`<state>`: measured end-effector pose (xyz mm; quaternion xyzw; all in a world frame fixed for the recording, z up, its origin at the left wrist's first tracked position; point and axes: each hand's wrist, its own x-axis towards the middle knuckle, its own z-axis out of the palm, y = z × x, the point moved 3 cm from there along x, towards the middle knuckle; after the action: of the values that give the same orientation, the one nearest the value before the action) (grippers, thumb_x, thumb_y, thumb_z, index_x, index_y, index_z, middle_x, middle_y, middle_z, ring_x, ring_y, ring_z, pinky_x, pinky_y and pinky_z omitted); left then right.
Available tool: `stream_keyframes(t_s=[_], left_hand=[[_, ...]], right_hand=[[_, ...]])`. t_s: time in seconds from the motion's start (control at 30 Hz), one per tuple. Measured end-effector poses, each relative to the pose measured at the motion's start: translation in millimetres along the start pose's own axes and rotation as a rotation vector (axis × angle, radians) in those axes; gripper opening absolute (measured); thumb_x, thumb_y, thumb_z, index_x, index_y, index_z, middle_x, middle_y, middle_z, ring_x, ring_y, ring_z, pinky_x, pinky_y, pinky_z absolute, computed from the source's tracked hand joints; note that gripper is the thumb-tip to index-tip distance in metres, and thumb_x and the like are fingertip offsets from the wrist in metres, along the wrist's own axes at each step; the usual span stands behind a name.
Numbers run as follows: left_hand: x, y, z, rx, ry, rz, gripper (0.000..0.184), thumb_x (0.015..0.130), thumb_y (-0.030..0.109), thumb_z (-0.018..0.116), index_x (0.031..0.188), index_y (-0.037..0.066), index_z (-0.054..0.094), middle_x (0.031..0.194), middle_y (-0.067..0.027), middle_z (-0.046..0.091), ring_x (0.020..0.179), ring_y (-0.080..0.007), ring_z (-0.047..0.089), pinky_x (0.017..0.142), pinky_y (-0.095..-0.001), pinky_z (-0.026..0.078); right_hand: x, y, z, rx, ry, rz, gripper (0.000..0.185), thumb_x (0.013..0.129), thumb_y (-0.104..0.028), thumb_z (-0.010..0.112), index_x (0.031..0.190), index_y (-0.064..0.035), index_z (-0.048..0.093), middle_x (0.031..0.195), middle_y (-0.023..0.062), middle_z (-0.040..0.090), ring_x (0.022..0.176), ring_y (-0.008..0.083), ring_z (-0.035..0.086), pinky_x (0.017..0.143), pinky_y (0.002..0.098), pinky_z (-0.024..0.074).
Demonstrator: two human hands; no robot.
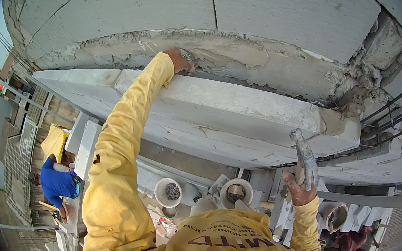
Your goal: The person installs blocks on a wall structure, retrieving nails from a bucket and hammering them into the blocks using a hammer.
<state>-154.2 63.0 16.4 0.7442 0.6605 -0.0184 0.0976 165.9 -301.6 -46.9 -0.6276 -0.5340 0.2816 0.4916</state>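
Observation:
My left hand (180,60) reaches up to the wall, its fingers closed round a small bunch of thin grey pieces that look like nails (187,57). It rests at the top edge of a pale block ledge (237,93), just under a band of rough mortar (247,53). Low on the right, my right hand (300,191) grips a claw hammer (305,160) with its head pointing up. The hammer is apart from the wall, in front of the ledge's lower face.
Below stand a bucket of tangled metal pieces (171,192) and a second bucket (236,193). Dark rebar (397,112) sticks out at right beside broken mortar (357,74). A person in a blue shirt (58,181) bends by white blocks at left.

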Motion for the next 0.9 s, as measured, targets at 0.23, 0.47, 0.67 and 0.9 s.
stream_keyframes(t_s=[0.23,0.47,0.67,0.9], left_hand=[[3,-1,-10,-0.063,-0.137,-0.052,0.068,0.060,0.045,0.081,0.103,-0.006,0.066,0.105,-0.0228,0.066,0.099,-0.0325,0.064,0.087,-0.0378,0.049],[22,-8,3,-0.213,-0.265,0.010,0.036,0.068,0.041,0.079,0.078,0.007,0.076,0.090,-0.0090,0.072,0.083,-0.0195,0.066,0.076,-0.0364,0.051],[22,-7,11,-0.153,-0.268,0.092,0.033,0.076,0.044,0.071,0.090,0.015,0.075,0.098,-0.0077,0.071,0.091,-0.0234,0.065,0.081,-0.0374,0.049],[30,-6,18,0.016,-0.248,0.199,0.032,0.084,0.048,0.062,0.103,0.024,0.073,0.107,-0.0063,0.070,0.100,-0.0279,0.064,0.086,-0.0387,0.048]], right_hand=[[6,-8,9,0.035,0.003,-0.058,0.019,0.077,-0.014,0.079,0.086,-0.0016,0.067,0.079,0.0067,0.068,0.070,0.0168,0.062,0.068,0.0317,0.0503],[12,2,15,-0.034,-0.080,-0.003,0.023,0.078,-0.020,0.078,0.086,-0.0020,0.067,0.077,0.0089,0.067,0.067,0.0202,0.062,0.065,0.0329,0.0500],[31,-19,20,-0.171,-0.192,-0.132,0.027,0.080,-0.023,0.076,0.092,-0.0016,0.064,0.077,0.0124,0.064,0.066,0.0297,0.062,0.064,0.0367,0.0505],[88,-90,28,-0.519,-0.295,-0.669,0.035,0.077,-0.023,0.073,0.104,-0.0033,0.061,0.090,0.0164,0.063,0.074,0.0345,0.064,0.066,0.0433,0.0528]])
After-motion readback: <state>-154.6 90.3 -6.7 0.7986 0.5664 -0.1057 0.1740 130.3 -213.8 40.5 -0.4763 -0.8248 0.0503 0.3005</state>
